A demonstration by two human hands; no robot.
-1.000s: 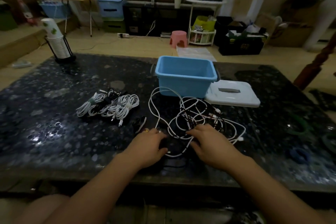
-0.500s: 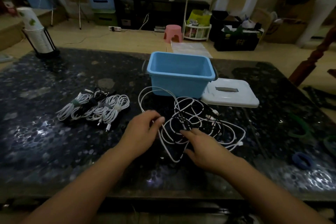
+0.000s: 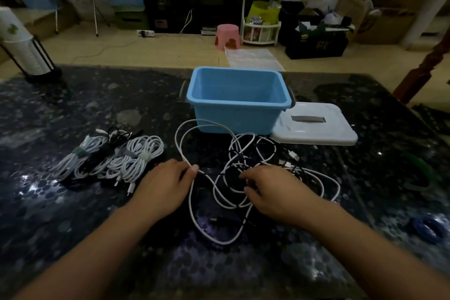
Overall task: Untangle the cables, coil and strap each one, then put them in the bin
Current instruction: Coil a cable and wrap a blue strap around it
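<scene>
Both hands work the loose tangle of white and black charging cables (image 3: 246, 165) on the dark speckled stone tabletop (image 3: 73, 214): the left hand (image 3: 165, 185) pinches a white strand between thumb and forefinger, while the right hand (image 3: 275, 192) has curled fingers hooked into the knot's middle, though which strand it holds I cannot tell. Pulling the pinched strand sideways while the right hand clamps the knot would likely cinch the crossings tighter rather than free them. A loose loop trails back toward the person and could snag a wrist. Just left of the left hand lie the already strapped white and black cable coils (image 3: 109, 156), near enough to be dragged along. Beyond both hands stands the empty open blue plastic bin (image 3: 237, 124), its white lid (image 3: 316, 126) lying beside it.
</scene>
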